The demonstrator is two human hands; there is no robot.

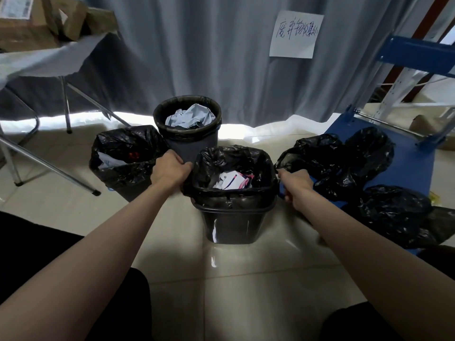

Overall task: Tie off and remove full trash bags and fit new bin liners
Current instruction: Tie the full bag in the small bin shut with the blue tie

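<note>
Left hand (172, 168) at nine o'clock, right hand (294, 184) at three, each grip clenching the black liner (234, 156) of the square bin (234, 222), apparently to gather it for tying.

Only real writing in here is on the white paper sign (295, 34) stuck to the grey curtain (197, 50), up and to the right of the round grey bin (188, 129): one line of handwritten Chinese in dark pen that looks like 废弃物收集处, though the last couple of characters are scrawled and I wouldn't swear to them. Far up and to the left of that bin, a cardboard box (22, 23) on the desk (37, 62) has a white shipping label (16, 7), but the print is too blurry to read.
</note>
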